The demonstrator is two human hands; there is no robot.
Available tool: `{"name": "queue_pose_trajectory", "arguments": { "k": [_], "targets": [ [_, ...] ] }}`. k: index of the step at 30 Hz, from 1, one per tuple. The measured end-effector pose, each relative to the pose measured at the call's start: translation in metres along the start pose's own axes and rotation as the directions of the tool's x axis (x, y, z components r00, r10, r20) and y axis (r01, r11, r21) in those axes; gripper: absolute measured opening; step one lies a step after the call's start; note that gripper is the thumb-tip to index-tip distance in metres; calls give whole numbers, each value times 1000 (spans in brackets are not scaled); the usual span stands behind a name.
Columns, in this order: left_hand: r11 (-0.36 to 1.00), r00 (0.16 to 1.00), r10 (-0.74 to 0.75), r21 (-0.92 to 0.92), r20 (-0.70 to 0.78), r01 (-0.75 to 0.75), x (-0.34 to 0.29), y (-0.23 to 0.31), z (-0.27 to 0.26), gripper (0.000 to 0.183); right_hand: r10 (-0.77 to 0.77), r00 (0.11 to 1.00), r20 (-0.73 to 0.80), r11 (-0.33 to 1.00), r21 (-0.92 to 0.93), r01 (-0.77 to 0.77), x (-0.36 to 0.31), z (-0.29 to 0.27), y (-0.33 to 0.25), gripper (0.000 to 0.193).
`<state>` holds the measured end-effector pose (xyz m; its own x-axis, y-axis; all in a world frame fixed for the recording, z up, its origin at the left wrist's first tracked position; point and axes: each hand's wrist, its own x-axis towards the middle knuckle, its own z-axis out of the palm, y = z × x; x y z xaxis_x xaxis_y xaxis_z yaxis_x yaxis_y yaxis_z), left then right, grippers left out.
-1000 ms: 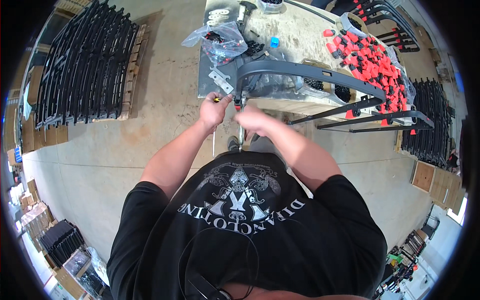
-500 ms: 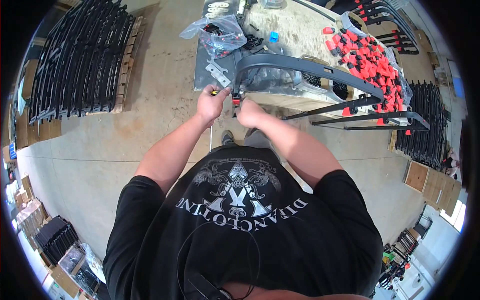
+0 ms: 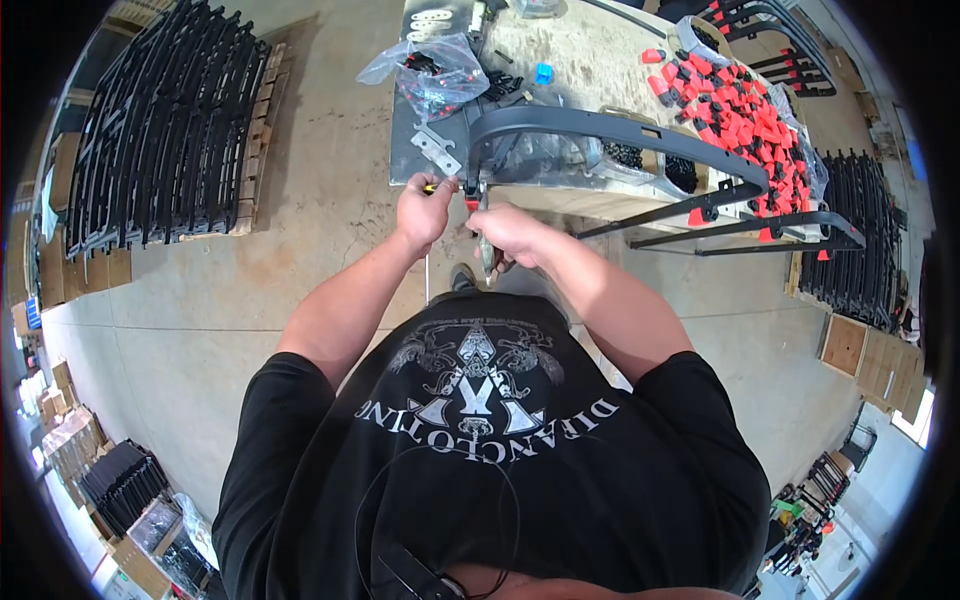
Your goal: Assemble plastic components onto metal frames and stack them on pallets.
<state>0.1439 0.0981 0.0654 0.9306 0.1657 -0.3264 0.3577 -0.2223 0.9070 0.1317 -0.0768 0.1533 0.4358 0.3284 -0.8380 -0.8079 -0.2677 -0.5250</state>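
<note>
The dark grey curved metal frame point(image 3: 620, 130) rests across the near side of the workbench, its left end coming down between my hands. A red piece point(image 3: 472, 204) sits at that end. My left hand point(image 3: 424, 214) is closed just left of it, around a yellow-and-black tool handle point(image 3: 430, 188) that is mostly hidden. My right hand point(image 3: 508, 230) is closed on a slim, greyish metal hand tool point(image 3: 487, 255), which points toward my body; its upper part meets the frame end beside the red piece. The exact kind of tool cannot be made out.
On the workbench point(image 3: 590, 50) lie a flat metal bracket point(image 3: 436, 150), a clear plastic bag point(image 3: 440, 80) of parts, a blue piece point(image 3: 544, 73) and a heap of red-and-black caps point(image 3: 740, 125). Black frames point(image 3: 160, 130) are stacked on a pallet at left.
My right hand has shifted slightly right and toward me, and the greyish tool in it has come into sight. My left hand stays beside the frame end.
</note>
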Motion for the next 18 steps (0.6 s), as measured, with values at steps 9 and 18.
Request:
{"name": "queue_pose_trajectory", "arguments": {
  "k": [9, 18],
  "targets": [
    [1000, 1000, -12, -3, -18, 12, -2, 13, 1, 26, -158, 984, -84, 946, -299, 126, 20, 0, 15, 35],
    [998, 997, -62, 35, 51, 60, -4, 29, 5, 29, -513, 817, -263, 621, -771, 141, 62, -7, 46, 28]
  ]
}}
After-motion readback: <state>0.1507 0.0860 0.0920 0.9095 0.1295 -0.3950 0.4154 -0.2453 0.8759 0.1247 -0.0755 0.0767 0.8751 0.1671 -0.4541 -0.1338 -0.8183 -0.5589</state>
